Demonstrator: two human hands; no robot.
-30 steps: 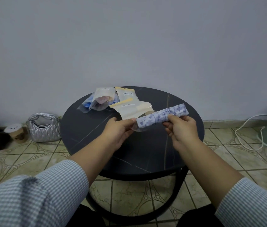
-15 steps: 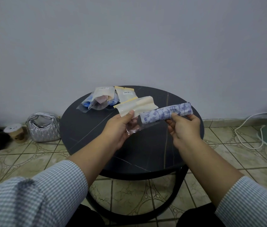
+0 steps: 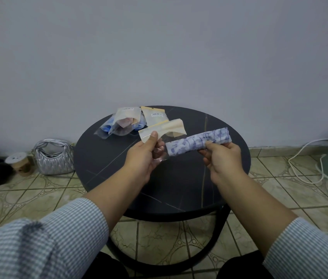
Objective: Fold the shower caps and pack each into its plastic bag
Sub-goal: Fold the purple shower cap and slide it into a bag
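Observation:
My right hand (image 3: 222, 158) grips a shower cap (image 3: 197, 141) rolled into a tight tube, white with blue print, held level above the round black table (image 3: 179, 188). My left hand (image 3: 143, 156) pinches a clear plastic bag (image 3: 164, 130) with a cream header strip, thumb on top. The roll's left end sits at the bag's clear lower part, just beside my left fingers. I cannot tell whether that end is inside the bag. At the table's far side lie packed bags (image 3: 122, 124) with blue and pink caps, and another bag with a cream header (image 3: 155, 115).
A silver quilted handbag (image 3: 53, 157) and a paper cup (image 3: 19, 164) stand on the tiled floor left of the table, beside a dark object at the frame edge. A white cable (image 3: 304, 160) loops on the floor at the right. A grey wall rises close behind.
My left hand lifted the bag off the table and brought it up beside the roll. My right hand shifted the roll slightly right and levelled it.

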